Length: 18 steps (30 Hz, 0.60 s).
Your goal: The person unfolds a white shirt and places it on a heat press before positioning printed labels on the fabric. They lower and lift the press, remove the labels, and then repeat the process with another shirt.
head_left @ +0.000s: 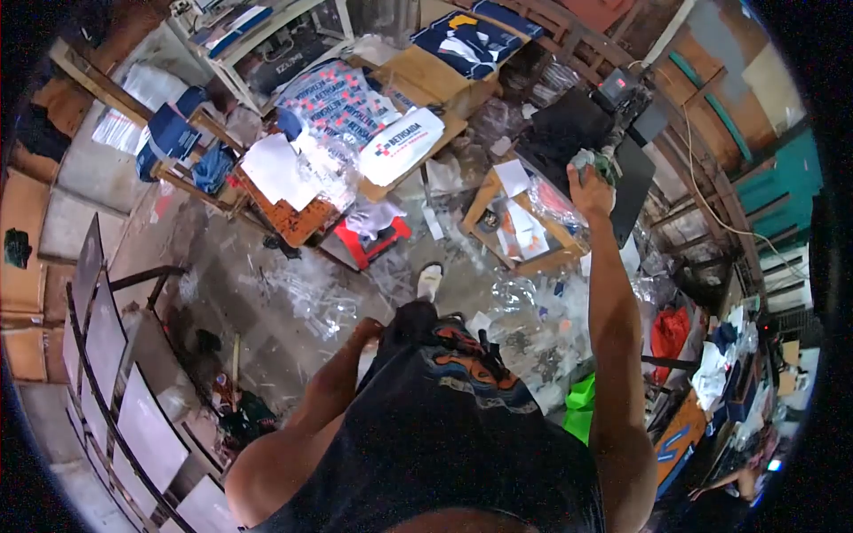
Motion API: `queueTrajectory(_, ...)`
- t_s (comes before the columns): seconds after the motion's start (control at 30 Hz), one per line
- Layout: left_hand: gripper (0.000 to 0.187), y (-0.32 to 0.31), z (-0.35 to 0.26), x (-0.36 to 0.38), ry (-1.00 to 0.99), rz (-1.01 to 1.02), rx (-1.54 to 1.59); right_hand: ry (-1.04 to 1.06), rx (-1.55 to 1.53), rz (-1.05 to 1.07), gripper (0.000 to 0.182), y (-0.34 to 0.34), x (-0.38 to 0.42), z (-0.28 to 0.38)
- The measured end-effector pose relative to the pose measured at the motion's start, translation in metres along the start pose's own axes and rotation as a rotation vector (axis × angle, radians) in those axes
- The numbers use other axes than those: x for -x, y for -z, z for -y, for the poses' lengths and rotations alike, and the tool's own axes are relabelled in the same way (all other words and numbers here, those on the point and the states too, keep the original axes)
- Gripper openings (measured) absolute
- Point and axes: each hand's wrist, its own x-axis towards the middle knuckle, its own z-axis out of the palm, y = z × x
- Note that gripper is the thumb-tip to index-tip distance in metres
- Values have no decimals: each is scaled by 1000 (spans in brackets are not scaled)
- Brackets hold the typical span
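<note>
My right hand (pixel 591 191) is stretched forward at the upper right, its fingers wrapped round a crumpled grey-green cloth (pixel 597 164). The cloth is at the edge of a flat black plate (pixel 633 191), beside a dark machine with a red-lit display (pixel 615 84). My left hand (pixel 366 333) hangs low by my left side; its fingers are partly hidden and too small to make out. Left of my right hand, a wooden table (pixel 538 262) carries papers and clear plastic.
Printed fabric (pixel 333 107) and a white printed bag (pixel 402 144) lie on tables ahead. A red stool (pixel 378 244) stands below them. Leaning panels (pixel 147 426) line the left side. Plastic scraps litter the floor. Another person's arm (pixel 733 481) shows at the lower right.
</note>
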Motion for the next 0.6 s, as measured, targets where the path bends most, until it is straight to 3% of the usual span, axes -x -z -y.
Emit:
queueTrajectory(0.03,30,6,11,6,128,93,49,7,-1,12,74,1,1,3)
queueTrajectory(0.1,26,7,36,0,-109,-44,136,-30,26,18,71,7,1,8)
queueTrajectory(0.17,28,12,4,23,-138,-186,32,-46,36,46,72,16,2,12)
queueTrajectory(0.27,29,13,-6,37,-168,-242,-61,-50,62,35,73,12,3,13)
queueTrajectory(0.37,22,8,-19,51,-66,-199,-64,-54,34,29,73,13,5,11)
queueTrajectory(0.5,22,-12,-6,49,-92,-276,1,-49,21,31,74,12,3,10)
queueTrajectory(0.6,29,-17,7,31,172,-250,-71,-35,24,1,73,9,4,12)
